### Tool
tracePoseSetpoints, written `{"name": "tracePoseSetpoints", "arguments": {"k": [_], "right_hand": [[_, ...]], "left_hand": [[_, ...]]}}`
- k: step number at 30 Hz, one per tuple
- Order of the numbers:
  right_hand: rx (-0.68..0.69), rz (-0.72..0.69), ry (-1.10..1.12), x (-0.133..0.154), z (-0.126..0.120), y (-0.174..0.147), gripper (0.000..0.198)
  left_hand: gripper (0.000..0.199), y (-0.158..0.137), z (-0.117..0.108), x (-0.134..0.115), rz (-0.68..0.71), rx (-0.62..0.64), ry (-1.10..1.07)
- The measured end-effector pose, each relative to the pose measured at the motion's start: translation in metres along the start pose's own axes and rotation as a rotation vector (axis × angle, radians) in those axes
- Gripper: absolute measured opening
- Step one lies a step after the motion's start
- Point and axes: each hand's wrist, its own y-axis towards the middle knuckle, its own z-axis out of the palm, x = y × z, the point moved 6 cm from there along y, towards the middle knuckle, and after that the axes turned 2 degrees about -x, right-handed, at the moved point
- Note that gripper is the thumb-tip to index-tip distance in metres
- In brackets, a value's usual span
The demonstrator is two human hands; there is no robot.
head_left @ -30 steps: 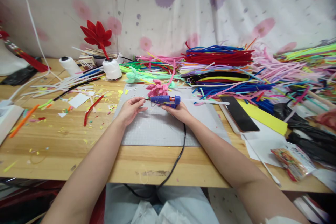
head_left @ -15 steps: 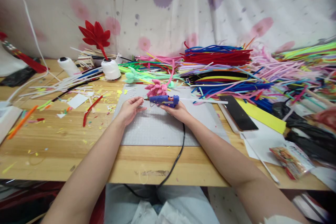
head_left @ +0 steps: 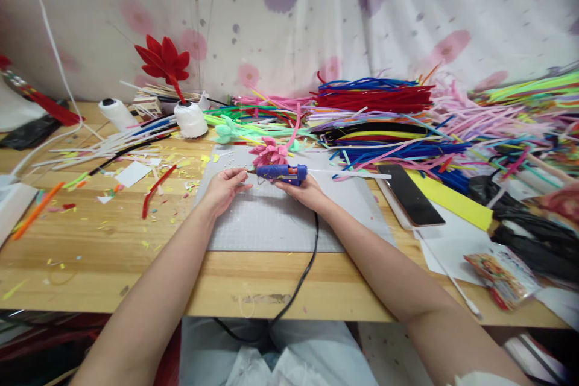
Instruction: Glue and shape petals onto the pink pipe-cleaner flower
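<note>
My right hand [head_left: 304, 190] is wrapped round a blue hot glue gun [head_left: 282, 174], held level over the grey cutting mat [head_left: 271, 229]. A white glue stick [head_left: 353, 174] juts from its back end, and a black cord hangs from it toward my lap. The nozzle points left and meets the fingertips of my left hand [head_left: 225, 189]. That hand is pinched; whatever lies between its thumb and finger is too small to make out. Just behind the glue gun lies a pink pipe-cleaner flower [head_left: 270, 151] with its stem pointing back.
Bundles of coloured pipe cleaners [head_left: 375, 99] line the back right. A red flower [head_left: 165, 61] stands in a white thread spool [head_left: 190, 119]. At right are a phone [head_left: 411, 194], yellow card [head_left: 452, 200] and a snack packet [head_left: 500, 275]. Scraps litter the wooden table [head_left: 181, 271] at left.
The glue gun has shifted very slightly left, its nozzle now right at my left fingertips. Otherwise the scene is the same.
</note>
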Motion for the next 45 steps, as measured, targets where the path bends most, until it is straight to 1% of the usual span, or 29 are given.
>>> {"name": "tracePoseSetpoints", "arguments": {"k": [6, 14, 24, 32, 45], "right_hand": [[0.005, 0.004, 0.027, -0.0014, 0.0012, 0.0006, 0.039], [0.006, -0.021, -0.010, 0.0059, 0.0007, -0.0008, 0.037], [0.018, -0.012, 0.024, 0.0015, 0.0018, 0.0000, 0.037], [0.013, -0.010, -0.006, 0.0042, 0.0011, -0.0012, 0.038], [0.018, -0.021, -0.001, 0.0014, 0.0013, -0.0008, 0.039]], "left_hand": [[0.014, -0.0007, -0.0005, -0.0005, 0.004, -0.008, 0.001], [0.014, -0.0012, -0.0004, -0.0005, -0.012, -0.021, 0.003], [0.013, -0.0020, -0.0002, -0.0018, -0.013, -0.035, 0.002], [0.012, -0.0033, 0.0001, -0.0024, -0.025, -0.051, -0.006], [0.012, -0.0005, -0.0018, 0.0004, -0.029, -0.028, -0.009]]}}
